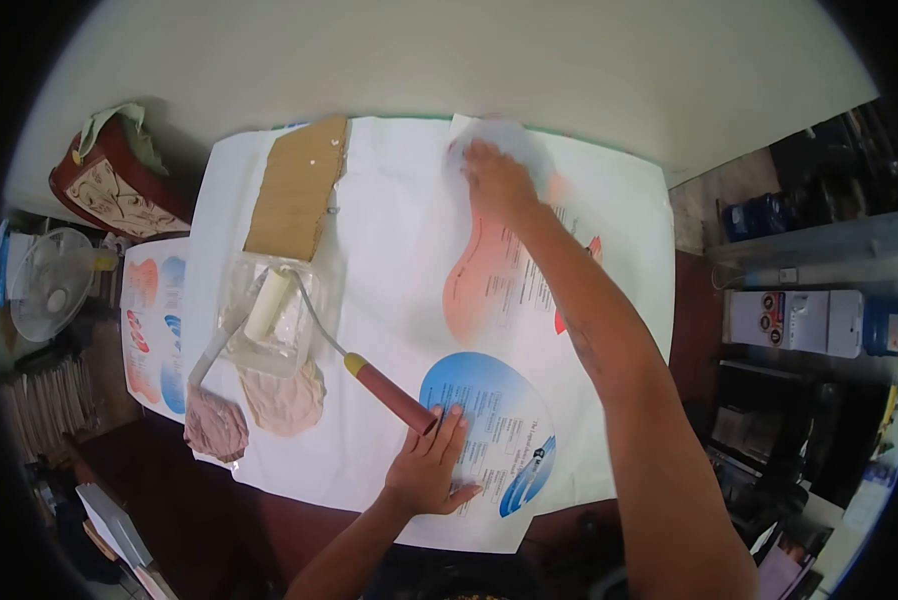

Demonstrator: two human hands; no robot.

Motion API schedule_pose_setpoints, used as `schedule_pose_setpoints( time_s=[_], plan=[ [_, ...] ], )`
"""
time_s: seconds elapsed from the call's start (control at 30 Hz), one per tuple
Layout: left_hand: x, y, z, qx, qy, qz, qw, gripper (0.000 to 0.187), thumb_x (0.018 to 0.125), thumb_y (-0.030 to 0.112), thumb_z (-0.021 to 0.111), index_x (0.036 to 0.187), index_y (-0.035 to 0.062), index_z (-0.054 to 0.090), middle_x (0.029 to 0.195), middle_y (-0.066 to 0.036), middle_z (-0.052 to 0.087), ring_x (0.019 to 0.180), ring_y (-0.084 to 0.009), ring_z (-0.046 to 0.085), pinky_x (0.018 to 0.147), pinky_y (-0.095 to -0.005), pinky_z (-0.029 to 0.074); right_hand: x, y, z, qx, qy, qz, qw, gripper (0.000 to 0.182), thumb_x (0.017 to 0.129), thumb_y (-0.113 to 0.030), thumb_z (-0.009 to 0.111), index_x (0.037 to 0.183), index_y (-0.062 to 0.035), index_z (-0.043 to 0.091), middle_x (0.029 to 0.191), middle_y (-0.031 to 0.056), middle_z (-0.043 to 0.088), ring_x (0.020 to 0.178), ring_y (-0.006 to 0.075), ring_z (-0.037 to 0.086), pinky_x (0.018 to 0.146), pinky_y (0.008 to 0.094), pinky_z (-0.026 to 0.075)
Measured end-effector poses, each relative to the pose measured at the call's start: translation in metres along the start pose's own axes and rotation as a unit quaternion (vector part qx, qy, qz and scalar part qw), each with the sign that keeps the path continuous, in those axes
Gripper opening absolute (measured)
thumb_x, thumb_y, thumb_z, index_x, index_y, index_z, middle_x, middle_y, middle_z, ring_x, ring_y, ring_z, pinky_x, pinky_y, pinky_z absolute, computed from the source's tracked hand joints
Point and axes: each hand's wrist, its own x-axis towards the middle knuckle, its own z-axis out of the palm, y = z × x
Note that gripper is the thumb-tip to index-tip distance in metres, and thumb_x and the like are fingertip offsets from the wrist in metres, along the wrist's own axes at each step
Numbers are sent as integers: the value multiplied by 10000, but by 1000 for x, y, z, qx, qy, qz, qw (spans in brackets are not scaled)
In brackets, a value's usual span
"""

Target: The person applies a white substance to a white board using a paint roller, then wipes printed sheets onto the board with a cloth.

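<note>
My left hand lies flat with fingers spread on the lower end of a white printed sheet with blue and coral shapes. Its fingertips are close to the end of a paint roller's brown handle. At the sheet's far end, my right hand presses a pale, bunched cloth onto the surface; both are blurred. The roller's white sleeve rests in a clear plastic tray, its wire frame reaching out over the rim. A brush-like tool with a pale handle leans against the tray.
Brown cardboard lies behind the tray. Two crumpled cloths, one beige and one mauve, sit in front. Another printed sheet is at the left. A wall stands behind the white-covered table; a fan is far left.
</note>
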Motion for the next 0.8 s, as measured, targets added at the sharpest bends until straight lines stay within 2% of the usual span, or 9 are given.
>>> schedule_pose_setpoints(
  time_s=[0.03, 0.1, 0.23, 0.33, 0.53, 0.67, 0.7, 0.77, 0.8],
  plan=[
    [2, -3, -1, 4, 2, 0, 1000, 945, 845, 614, 614, 1421, -111, 427, 1541, -274, 362, 1449, -440, 300, 1116, -471, 327, -16, -8, -12, 25, -42, -1, 999, 387, 943, -157, 567, 1292, 9, 560, 1437, 179, 493, 1325, 321, 460, 1072, 452, 397],
    [0, -4, -1, -4, 7, -2, 1000, 947, 844, 616, 614, 1423, -109, 425, 1542, -272, 361, 1450, -437, 299, 1104, -467, 338, -72, -11, 1, -8, 28, -52, 998, 418, 923, -113, 569, 1324, 7, 552, 1458, 184, 490, 1345, 323, 462, 1095, 447, 395],
    [1, -5, 3, -16, 12, -8, 1000, 958, 841, 623, 613, 1431, -106, 416, 1546, -269, 359, 1449, -434, 303, 1090, -457, 350, -52, 29, 14, -77, 55, -65, 993, 443, 900, -67, 549, 1334, 22, 547, 1455, 208, 503, 1343, 343, 483, 1088, 460, 408],
    [1, -4, 4, 7, 20, -6, 1000, 963, 841, 632, 605, 1432, -104, 417, 1544, -268, 364, 1447, -430, 312, 1079, -457, 357, 15, 29, 3, -61, 61, 82, 993, 413, 989, -163, 484, 1363, 10, 523, 1459, 205, 498, 1354, 318, 478, 1105, 445, 397],
    [0, -5, 5, 8, 26, -3, 1000, 939, 848, 623, 592, 1424, -100, 430, 1534, -270, 379, 1443, -429, 321, 1059, -449, 369, -50, 65, -17, -100, 34, 36, 994, 436, 1023, -227, 447, 1384, 13, 500, 1504, 218, 445, 1355, 324, 477, 1106, 428, 399],
    [1, -4, 3, -7, 24, -4, 1000, 938, 853, 618, 590, 1431, -102, 420, 1536, -272, 372, 1440, -433, 322, 1104, -473, 339, -13, 71, -6, -110, 85, 121, 983, 423, 987, -191, 489, 1370, -20, 537, 1476, 182, 495, 1314, 344, 507, 1055, 444, 440],
    [0, -3, 5, -10, 24, -3, 1000, 938, 854, 616, 590, 1431, -103, 418, 1538, -272, 368, 1438, -435, 323, 1121, -479, 324, -29, 62, -4, -75, 109, 95, 987, 418, 946, -144, 515, 1342, -15, 560, 1435, 178, 536, 1298, 365, 512, 1027, 456, 456],
    [1, -8, 2, -8, 30, -2, 1000, 940, 852, 614, 594, 1431, -105, 416, 1539, -274, 361, 1434, -437, 325, 1150, -491, 293, -83, 15, 6, 37, 6, 68, 997, 431, 884, -86, 568, 1305, 6, 581, 1413, 201, 536, 1300, 367, 511, 1041, 484, 442],
    [0, -6, 2, -9, 30, -1, 1000, 941, 851, 613, 597, 1429, -107, 415, 1539, -276, 359, 1432, -438, 326, 1161, -496, 277, -125, -5, 34, -65, 57, -67, 994, 464, 875, -106, 596, 1331, -19, 577, 1455, 172, 510, 1330, 339, 498, 1060, 490, 437]
  ],
)
